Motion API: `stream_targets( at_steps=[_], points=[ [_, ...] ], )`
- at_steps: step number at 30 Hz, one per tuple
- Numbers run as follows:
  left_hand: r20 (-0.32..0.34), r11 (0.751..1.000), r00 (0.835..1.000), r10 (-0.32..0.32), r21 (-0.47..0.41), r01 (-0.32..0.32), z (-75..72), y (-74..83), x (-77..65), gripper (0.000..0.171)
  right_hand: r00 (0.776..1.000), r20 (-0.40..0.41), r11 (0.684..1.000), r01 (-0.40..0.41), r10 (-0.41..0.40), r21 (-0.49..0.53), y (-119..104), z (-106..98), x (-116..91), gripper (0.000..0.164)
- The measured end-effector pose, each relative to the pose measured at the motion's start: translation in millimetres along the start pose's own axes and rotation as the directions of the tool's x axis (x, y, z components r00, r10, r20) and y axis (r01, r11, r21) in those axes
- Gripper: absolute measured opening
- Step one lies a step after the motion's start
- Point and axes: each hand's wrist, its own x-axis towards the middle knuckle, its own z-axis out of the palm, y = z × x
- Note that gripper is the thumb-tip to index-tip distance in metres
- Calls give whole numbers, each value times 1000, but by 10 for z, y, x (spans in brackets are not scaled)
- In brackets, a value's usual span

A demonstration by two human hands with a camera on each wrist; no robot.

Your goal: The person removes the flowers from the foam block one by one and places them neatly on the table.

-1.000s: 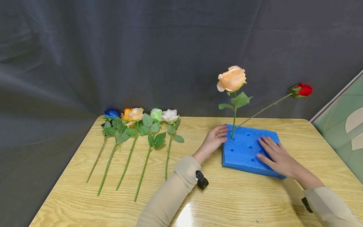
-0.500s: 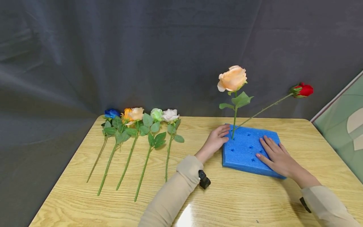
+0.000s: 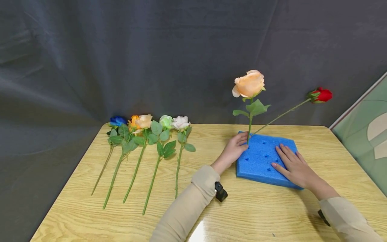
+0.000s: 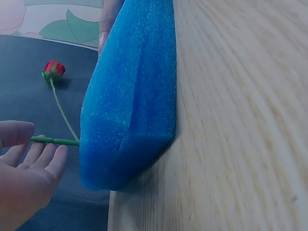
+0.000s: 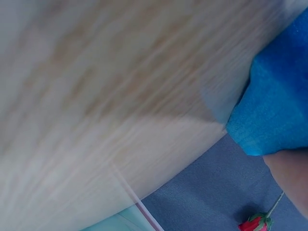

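A blue foam block (image 3: 257,168) with several small holes lies on the table. From its back left rises a peach rose (image 3: 249,84), its stem upright in the foam. My left hand (image 3: 234,149) is at the base of that stem; in the left wrist view its thumb and fingers (image 4: 55,163) lie on either side of the green stem (image 4: 57,141), pinching it just above the foam. A red rose (image 3: 321,95) leans far to the right, its thin stem set in the block's back left. My right hand (image 3: 294,168) rests flat on the block's right part, fingers spread.
On the table's left lie several loose roses: a blue one (image 3: 118,121), an orange one (image 3: 134,122), a peach one (image 3: 144,121), a green one (image 3: 166,122) and a white one (image 3: 180,123). A dark curtain (image 3: 193,60) hangs behind the table.
My left hand has slid slightly right, from the block's left edge to the peach rose's stem. My right hand stays on the block, nearly unmoved.
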Motion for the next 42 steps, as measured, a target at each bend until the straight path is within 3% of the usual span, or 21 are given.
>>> stream_targets(
  at_steps=[5,12,17,24,42],
  points=[
    [-28,1000,1000,11,-3,-11,3,-10,-3,39,1000,4,1000,-7,7,0,1,3,7,75],
    [-61,997,995,80,9,-79,-8,-43,16,32,1000,-9,1000,-14,14,5,-4,1,7,73],
    [-50,998,996,69,5,-69,-38,-45,-19,29,999,-9,999,-32,32,-2,-28,0,11,73],
    [-76,995,992,99,16,-98,-48,-73,-39,27,996,-22,997,-82,82,0,-136,37,25,74],
    [-213,998,976,52,47,-43,-38,-67,-34,18,994,-9,993,-113,113,-16,-189,59,57,76]
  ],
)
